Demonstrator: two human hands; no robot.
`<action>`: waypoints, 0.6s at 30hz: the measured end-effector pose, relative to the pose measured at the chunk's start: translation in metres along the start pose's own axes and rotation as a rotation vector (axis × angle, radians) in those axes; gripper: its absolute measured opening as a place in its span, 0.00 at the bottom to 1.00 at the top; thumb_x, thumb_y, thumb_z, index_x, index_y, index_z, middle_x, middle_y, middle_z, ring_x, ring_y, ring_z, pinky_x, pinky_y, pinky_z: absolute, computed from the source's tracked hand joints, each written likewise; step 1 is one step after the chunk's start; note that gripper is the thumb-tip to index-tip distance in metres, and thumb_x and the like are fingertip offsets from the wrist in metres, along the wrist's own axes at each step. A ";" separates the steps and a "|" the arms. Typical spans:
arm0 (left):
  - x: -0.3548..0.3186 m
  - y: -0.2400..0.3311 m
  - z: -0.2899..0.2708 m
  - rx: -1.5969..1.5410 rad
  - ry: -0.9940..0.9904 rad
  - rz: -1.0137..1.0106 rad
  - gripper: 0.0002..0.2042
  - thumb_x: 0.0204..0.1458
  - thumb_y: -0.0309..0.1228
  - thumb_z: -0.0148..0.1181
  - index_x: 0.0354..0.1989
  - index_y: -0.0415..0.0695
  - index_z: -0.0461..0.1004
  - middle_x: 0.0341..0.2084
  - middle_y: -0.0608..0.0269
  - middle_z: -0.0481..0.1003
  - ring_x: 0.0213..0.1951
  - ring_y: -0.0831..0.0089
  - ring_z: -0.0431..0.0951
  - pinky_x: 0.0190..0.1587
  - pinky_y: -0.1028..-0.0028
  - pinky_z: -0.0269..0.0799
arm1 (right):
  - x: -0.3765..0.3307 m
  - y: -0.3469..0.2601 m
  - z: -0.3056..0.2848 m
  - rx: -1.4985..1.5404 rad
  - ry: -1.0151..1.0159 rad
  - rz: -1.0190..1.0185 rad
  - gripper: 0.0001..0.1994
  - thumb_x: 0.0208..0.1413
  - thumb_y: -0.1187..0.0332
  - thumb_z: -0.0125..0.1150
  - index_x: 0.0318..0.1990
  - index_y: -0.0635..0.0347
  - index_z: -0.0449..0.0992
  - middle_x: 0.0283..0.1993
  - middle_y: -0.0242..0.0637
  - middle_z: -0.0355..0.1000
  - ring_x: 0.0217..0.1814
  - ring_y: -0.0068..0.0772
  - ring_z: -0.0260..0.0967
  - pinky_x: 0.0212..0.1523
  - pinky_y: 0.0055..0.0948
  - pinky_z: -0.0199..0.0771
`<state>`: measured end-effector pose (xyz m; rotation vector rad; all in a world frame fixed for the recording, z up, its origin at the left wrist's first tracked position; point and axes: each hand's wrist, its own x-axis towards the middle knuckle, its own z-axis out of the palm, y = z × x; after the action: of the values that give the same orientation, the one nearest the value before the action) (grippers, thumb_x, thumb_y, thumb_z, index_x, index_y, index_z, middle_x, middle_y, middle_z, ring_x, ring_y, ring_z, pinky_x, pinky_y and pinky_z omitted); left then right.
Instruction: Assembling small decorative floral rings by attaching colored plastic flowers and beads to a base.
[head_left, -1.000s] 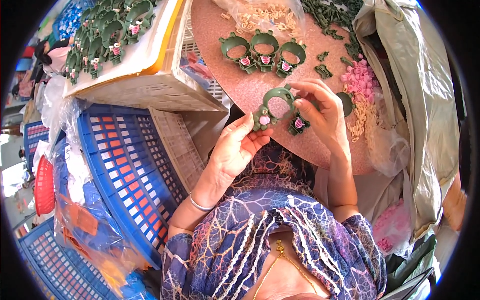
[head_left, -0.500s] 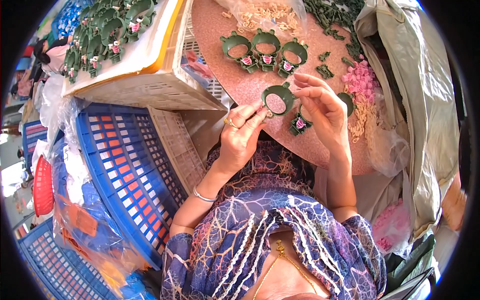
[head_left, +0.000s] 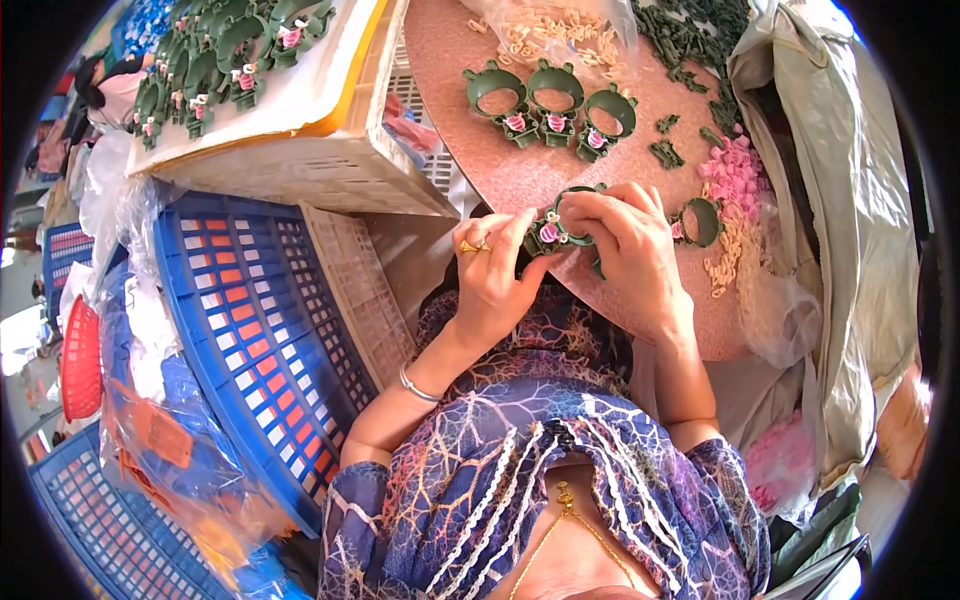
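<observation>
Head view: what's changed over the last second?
The left hand has turned, its back now facing up, on the held piece. The right hand has moved left and now covers much of it. Nothing was visibly let go. The three green pieces and pink pile stayed put; the view shifted slightly.

Held figure (head_left: 549,232) over near edge of table (head_left: 470,150), three figures (head_left: 553,80) beyond, basket (head_left: 172,240) left, sack (head_left: 850,200) right
</observation>
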<state>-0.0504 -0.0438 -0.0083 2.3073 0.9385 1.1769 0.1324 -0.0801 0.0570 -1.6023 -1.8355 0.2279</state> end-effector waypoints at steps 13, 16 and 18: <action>0.006 0.008 -0.002 -0.257 0.100 -0.007 0.27 0.38 0.18 0.74 0.51 0.37 0.74 0.40 0.54 0.79 0.42 0.57 0.79 0.48 0.62 0.74 | 0.006 -0.006 -0.006 -0.055 -0.098 -0.043 0.07 0.51 0.72 0.63 0.38 0.53 0.78 0.33 0.30 0.75 0.40 0.36 0.70 0.46 0.35 0.63; 0.008 0.010 -0.004 -0.228 0.115 0.029 0.26 0.37 0.18 0.75 0.50 0.38 0.76 0.40 0.55 0.81 0.42 0.58 0.80 0.48 0.63 0.75 | 0.004 -0.011 -0.007 -0.109 -0.120 -0.008 0.06 0.51 0.73 0.63 0.37 0.53 0.77 0.34 0.31 0.74 0.41 0.38 0.69 0.47 0.36 0.61; 0.008 0.011 -0.004 -0.204 0.115 0.050 0.25 0.37 0.18 0.74 0.49 0.38 0.77 0.40 0.55 0.81 0.42 0.58 0.80 0.48 0.63 0.75 | 0.001 -0.015 -0.004 -0.154 -0.115 0.001 0.06 0.50 0.74 0.62 0.36 0.53 0.77 0.35 0.31 0.74 0.42 0.38 0.69 0.47 0.36 0.61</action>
<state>-0.0458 -0.0457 0.0052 2.1319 0.7638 1.3714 0.1225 -0.0837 0.0689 -1.7262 -1.9812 0.1863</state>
